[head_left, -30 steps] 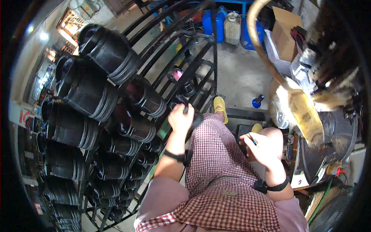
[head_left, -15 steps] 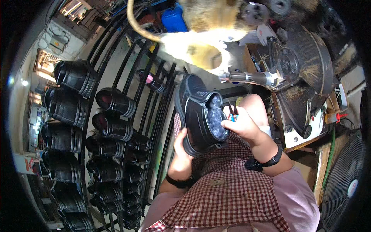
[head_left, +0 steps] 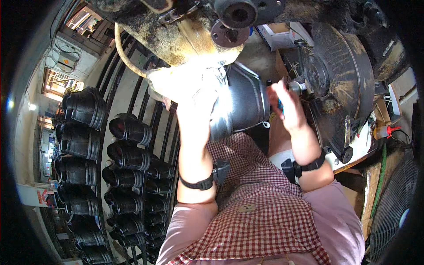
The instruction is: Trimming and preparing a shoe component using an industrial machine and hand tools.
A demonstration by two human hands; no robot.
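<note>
My left hand point(head_left: 194, 112) grips a black rubber boot point(head_left: 240, 104) from its left side and holds it up in front of my chest, close under a grimy machine point(head_left: 212, 26). My right hand point(head_left: 285, 104) is at the boot's right side, fingers curled around a small blue item that is mostly hidden, near the machine's metal spindle point(head_left: 296, 86). A thin cord hangs from the boot toward my lap. Bright glare washes out the boot's upper left part.
A metal rack point(head_left: 163, 137) on my left carries several black boots point(head_left: 128, 154) in rows. A large dark machine housing point(head_left: 344, 84) stands at the right. A fan point(head_left: 393, 207) sits at the lower right beside a wooden bench edge point(head_left: 357, 159).
The boot went from my lap, sole facing me, up to the machine. My left hand slid up along its side and my right hand rose toward the spindle.
</note>
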